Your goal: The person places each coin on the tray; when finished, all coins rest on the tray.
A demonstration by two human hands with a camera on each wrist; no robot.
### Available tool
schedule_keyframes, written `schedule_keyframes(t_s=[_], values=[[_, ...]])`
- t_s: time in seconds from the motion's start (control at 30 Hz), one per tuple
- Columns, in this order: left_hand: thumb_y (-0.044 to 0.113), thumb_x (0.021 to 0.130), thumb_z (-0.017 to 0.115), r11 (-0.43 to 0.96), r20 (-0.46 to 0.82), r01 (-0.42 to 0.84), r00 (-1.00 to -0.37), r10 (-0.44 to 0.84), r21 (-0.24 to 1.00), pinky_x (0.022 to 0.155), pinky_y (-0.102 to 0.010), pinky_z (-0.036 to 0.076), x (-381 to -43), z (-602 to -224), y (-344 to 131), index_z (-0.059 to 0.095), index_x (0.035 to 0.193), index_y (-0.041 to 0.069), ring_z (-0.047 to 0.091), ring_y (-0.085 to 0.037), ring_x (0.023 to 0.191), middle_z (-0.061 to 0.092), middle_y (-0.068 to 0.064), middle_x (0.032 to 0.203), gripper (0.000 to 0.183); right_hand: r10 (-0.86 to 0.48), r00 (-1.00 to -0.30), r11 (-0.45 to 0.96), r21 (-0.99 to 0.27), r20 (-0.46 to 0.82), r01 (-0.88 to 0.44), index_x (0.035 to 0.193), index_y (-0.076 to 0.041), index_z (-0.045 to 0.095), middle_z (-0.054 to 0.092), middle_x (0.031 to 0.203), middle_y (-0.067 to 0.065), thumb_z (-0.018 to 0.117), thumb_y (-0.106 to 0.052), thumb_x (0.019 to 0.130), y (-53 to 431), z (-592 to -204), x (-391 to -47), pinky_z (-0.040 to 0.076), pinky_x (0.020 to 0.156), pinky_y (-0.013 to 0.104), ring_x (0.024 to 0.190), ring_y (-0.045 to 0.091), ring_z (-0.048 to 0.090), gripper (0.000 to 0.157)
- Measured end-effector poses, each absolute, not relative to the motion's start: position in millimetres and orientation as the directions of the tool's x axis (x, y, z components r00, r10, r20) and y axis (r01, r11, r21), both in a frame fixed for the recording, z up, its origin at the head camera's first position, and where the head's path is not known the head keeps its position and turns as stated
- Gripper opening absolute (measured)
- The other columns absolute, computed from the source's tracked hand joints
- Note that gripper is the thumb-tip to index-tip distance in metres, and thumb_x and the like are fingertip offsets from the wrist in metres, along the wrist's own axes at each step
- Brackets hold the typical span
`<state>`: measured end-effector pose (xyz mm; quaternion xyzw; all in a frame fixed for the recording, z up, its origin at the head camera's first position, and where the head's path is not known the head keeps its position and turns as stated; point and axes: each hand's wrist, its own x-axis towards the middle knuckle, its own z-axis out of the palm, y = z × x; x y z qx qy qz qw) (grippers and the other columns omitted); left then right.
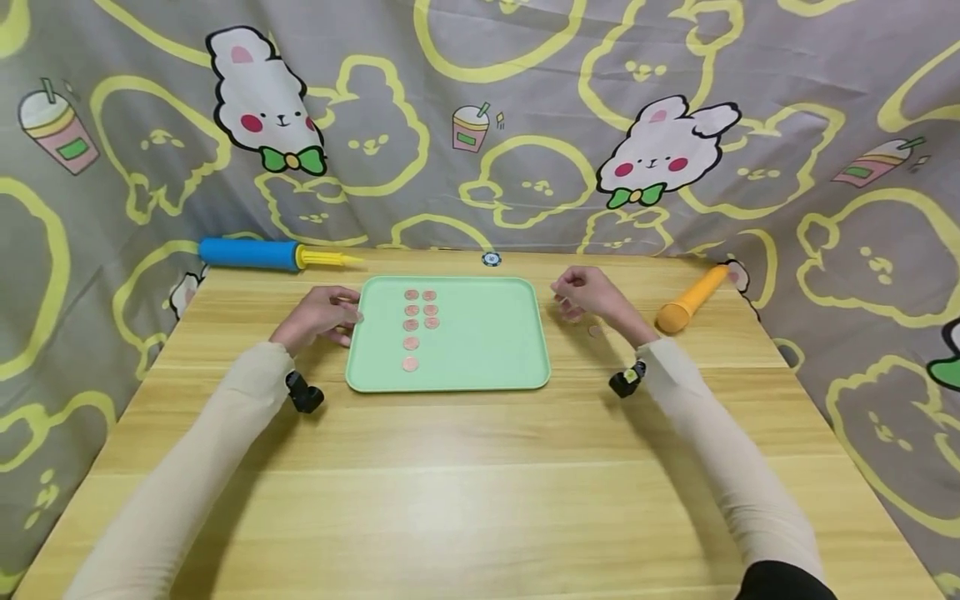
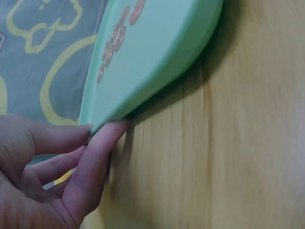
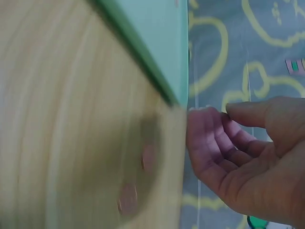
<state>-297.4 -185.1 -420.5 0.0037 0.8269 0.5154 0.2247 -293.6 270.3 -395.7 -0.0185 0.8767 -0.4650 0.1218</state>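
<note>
A pale green tray (image 1: 491, 337) lies on the wooden table, with several copper-coloured coins (image 1: 411, 325) in two columns on its left half. My left hand (image 1: 321, 317) grips the tray's left edge, thumb on the rim and fingers beneath it, as the left wrist view shows. My right hand (image 1: 597, 297) hovers just off the tray's right edge, fingers curled and thumb close to the index fingertip. Whether a coin is between those fingertips I cannot tell. Below this hand, two loose coins (image 3: 127, 198) rest on the table.
A blue and yellow hand pump (image 1: 251, 253) lies at the back left. Behind the tray is a small dark, patterned disc (image 1: 491, 259). An orange microphone-shaped object (image 1: 690, 300) lies at the right. A patterned grey curtain (image 1: 525, 100) hangs along the table's back and sides.
</note>
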Motion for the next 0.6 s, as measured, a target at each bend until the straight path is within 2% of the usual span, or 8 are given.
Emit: schedule_keyframes(t_s=[0.2, 0.3, 0.43, 0.6], values=[[0.004, 0.104, 0.059, 0.517, -0.356, -0.184, -0.899, 0.256, 0.836, 0.073, -0.035, 0.064, -297.7, -416.3, -178.6, 0.035, 0.154, -0.011, 0.064, -0.029, 0.098, 0.053, -0.030, 0.132, 0.057, -0.149, -0.970, 0.647, -0.760, -0.191, 0.050, 0.116, 0.010, 0.061, 0.067, 0.103, 0.021, 0.059, -0.012, 0.107, 305.1, -386.7, -292.1, 0.062, 0.075, 0.033, 0.084, 0.022, 0.069, 0.024], [0.004, 0.104, 0.059, 0.532, -0.354, -0.175, -0.899, 0.256, 0.828, 0.073, -0.038, 0.065, -296.4, -414.2, -178.0, 0.035, 0.154, -0.011, 0.063, -0.030, 0.098, 0.052, -0.030, 0.132, 0.057, -0.176, -0.966, 0.678, -0.735, -0.189, 0.020, 0.114, 0.010, 0.061, 0.065, 0.097, 0.018, 0.060, -0.009, 0.106, 314.5, -386.3, -291.3, 0.059, 0.069, 0.030, 0.079, 0.020, 0.065, 0.021], [0.006, 0.105, 0.059, 0.538, -0.358, -0.174, -0.897, 0.258, 0.825, 0.072, -0.039, 0.065, -295.6, -413.4, -178.1, 0.034, 0.154, -0.010, 0.062, -0.031, 0.099, 0.051, -0.029, 0.129, 0.058, -0.203, -0.960, 0.717, -0.697, -0.191, -0.013, 0.115, 0.012, 0.060, 0.062, 0.099, 0.019, 0.060, -0.004, 0.104, 319.5, -388.9, -289.9, 0.059, 0.070, 0.032, 0.079, 0.021, 0.062, 0.019], [0.007, 0.105, 0.058, 0.536, -0.360, -0.173, -0.894, 0.266, 0.827, 0.072, -0.039, 0.065, -295.9, -414.8, -178.1, 0.033, 0.155, -0.008, 0.062, -0.032, 0.100, 0.051, -0.028, 0.128, 0.058, -0.191, -0.960, 0.769, -0.640, -0.206, -0.016, 0.115, 0.010, 0.060, 0.063, 0.106, 0.022, 0.062, -0.002, 0.102, 320.2, -395.2, -289.0, 0.057, 0.076, 0.032, 0.087, 0.025, 0.063, 0.019]])
